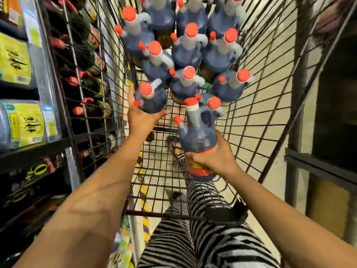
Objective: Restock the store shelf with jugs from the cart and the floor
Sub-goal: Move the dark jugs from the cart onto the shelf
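Several dark jugs with orange caps stand packed in the far half of a wire cart (257, 120). My right hand (214, 157) grips the lower body of one dark jug (197, 136), lifted above the cart floor and tilted slightly left. My left hand (141, 115) reaches with fingers spread against the base of the nearest standing jug (150, 97), touching it without closing around it. The store shelf (36, 151) runs down the left side, stocked with yellow-labelled jugs.
The cart's wire walls rise on both sides and its near floor is bare mesh. My striped trousers (193, 229) show below and through the cart. A dark shelf frame (316, 167) stands on the right. Tan floor lies beneath.
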### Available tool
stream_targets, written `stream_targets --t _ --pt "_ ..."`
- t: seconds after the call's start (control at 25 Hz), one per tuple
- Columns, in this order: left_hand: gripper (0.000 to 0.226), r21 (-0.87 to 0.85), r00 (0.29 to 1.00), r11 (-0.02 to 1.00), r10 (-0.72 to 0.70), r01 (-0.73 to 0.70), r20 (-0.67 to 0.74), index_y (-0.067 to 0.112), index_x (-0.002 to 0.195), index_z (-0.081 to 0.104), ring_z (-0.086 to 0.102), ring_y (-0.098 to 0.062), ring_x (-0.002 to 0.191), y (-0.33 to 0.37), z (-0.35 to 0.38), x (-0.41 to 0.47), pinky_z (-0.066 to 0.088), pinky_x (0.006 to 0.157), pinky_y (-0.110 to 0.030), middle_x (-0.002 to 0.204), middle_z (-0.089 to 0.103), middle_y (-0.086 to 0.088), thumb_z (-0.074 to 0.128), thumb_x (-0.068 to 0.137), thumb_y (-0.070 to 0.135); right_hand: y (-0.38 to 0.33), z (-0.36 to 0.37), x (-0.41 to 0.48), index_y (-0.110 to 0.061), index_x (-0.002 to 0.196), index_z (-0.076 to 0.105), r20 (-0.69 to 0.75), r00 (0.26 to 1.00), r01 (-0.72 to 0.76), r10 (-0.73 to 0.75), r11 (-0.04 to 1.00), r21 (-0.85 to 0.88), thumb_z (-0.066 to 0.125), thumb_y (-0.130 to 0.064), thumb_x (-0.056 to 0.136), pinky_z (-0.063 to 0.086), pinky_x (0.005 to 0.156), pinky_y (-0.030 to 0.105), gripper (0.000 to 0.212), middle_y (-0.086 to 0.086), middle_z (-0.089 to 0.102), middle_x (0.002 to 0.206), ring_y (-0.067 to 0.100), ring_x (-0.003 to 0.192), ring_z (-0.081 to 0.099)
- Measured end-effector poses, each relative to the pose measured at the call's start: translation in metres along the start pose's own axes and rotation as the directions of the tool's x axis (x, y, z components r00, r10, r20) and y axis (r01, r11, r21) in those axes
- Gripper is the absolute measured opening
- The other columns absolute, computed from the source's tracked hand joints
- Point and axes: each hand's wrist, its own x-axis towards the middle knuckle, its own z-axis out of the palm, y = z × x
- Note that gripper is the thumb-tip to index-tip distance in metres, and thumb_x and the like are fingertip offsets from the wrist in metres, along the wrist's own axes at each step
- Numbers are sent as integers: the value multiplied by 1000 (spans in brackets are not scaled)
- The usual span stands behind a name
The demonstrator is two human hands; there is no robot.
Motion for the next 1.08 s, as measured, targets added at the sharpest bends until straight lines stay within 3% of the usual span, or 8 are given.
stream_targets --t 0.08,0.2,0.4,0.52,0.64,0.76,0.92,1.08 --pt "93 -7 996 998 -59 59 62 7 125 54 63 -15 107 -10 -1 1 52 90 -30 119 66 -7 90 50 48 4 4 3 -28 102 51 -6 1000 6 -6 1000 -3 80 -48 34 55 86 36 77 -2 68 103 14 93 67" --pt "75 -44 996 997 -53 56 73 4 116 61 66 -15 96 -11 -2 4 51 78 -20 110 69 -8 89 55 37 5 5 4 -28 98 53 -3 1000 16 -16 999 48 82 -40 35 56 81 28 70 -1 69 100 12 89 67" --pt "85 -96 995 994 39 -48 -92 16 112 54 63 -12 96 4 -2 -8 51 85 -25 104 64 7 91 40 42 3 2 2 -10 108 56 4 999 51 -51 998 44 91 -22 47 51 68 11 71 3 69 98 6 80 65" --pt "91 -113 991 993 18 -34 -136 7 122 52 60 -12 99 18 -12 -37 51 91 -29 115 63 -1 93 45 34 -3 -4 -9 -21 98 59 -7 995 98 -97 994 46 90 -16 54 54 73 20 53 1 69 95 10 80 65" --pt "91 -215 991 976 12 -41 -136 7 120 57 64 -14 100 38 -46 -80 53 81 -24 114 66 0 90 44 43 -19 -11 -34 -24 87 58 -30 985 173 -172 983 66 87 -9 59 54 68 15 43 -7 67 85 1 72 63" --pt "77 -353 978 924 86 -150 -190 8 113 62 65 -11 96 68 -93 -145 51 70 -13 111 68 0 92 47 32 -36 -14 -69 -15 98 60 -43 964 264 -261 961 87 86 -6 60 53 68 15 47 -2 68 88 -2 70 63" --pt "55 -512 930 786 220 -347 -294 24 88 62 63 10 73 94 -156 -250 49 65 -12 76 69 27 83 38 32 -50 -6 -131 -11 102 65 -63 922 386 -381 919 78 85 -15 60 54 72 22 47 4 71 93 8 77 65" --pt "56 -540 858 678 299 -499 -418 17 94 63 64 5 73 82 -217 -360 51 66 -16 77 71 23 82 42 25 -60 20 -208 -21 88 61 -31 851 525 -525 848 73 86 -13 61 46 57 4 38 -5 64 86 -12 62 58"
